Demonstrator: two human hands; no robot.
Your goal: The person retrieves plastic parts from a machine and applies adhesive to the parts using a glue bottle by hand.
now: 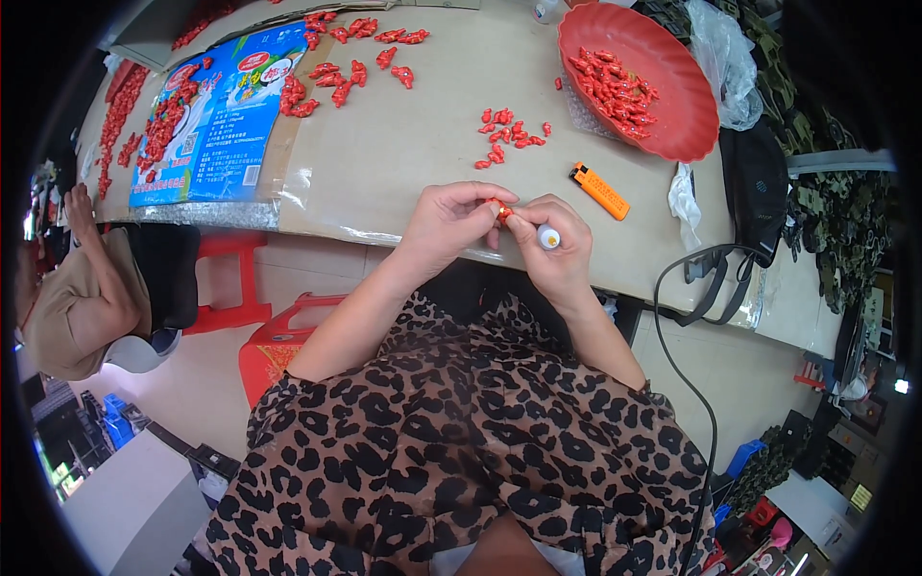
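An orange lighter [599, 192] lies on the table [384, 158] at two o'clock from the middle of the view; farther out that way come a crumpled white tissue [684, 209] and a black bag [754, 182] with straps. A clear plastic bag [722, 62] sits between one and two, camouflage fabric [850, 216] near three. A black cable [714, 432] curves down through four. A pale cabinet [134, 509] stands at eight, a seated person [82, 317] in tan and a red stool [254, 278] at nine, and a blue printed sheet [228, 144] lies at ten.
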